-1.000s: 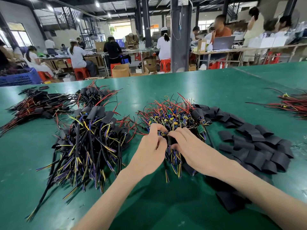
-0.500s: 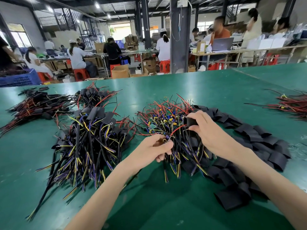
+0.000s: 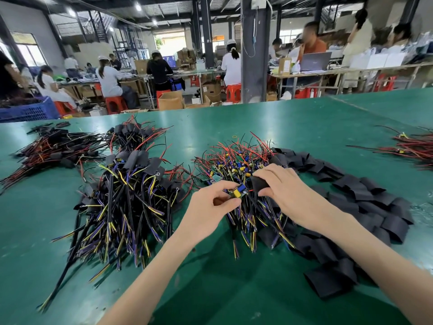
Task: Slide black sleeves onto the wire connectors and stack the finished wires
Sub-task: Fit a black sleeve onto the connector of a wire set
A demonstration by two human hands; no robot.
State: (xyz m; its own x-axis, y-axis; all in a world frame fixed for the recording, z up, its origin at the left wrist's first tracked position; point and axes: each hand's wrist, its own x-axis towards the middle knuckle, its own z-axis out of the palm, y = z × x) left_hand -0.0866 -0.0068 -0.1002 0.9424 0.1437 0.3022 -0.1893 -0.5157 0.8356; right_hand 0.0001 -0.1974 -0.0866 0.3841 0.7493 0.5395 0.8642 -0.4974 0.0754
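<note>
My left hand (image 3: 212,207) pinches a small connector board (image 3: 239,191) with blue and yellow parts, its wires trailing down into the middle pile of bare wires (image 3: 236,165). Just right of it, my right hand (image 3: 284,191) holds a black sleeve (image 3: 259,182), its open end facing the connector and nearly touching it. Loose black sleeves (image 3: 365,198) lie in a long heap along the right. A pile of sleeved wires (image 3: 126,195) lies to the left on the green table (image 3: 234,289).
More bundles of red and black wires lie at the far left (image 3: 54,148) and at the right edge (image 3: 412,148). A blue crate (image 3: 28,110) stands past the table's far left edge. People work at benches beyond the table.
My right hand picked up a black sleeve from the heap and brought it back left to the connector. My left hand lifted the connector board clear of the pile.
</note>
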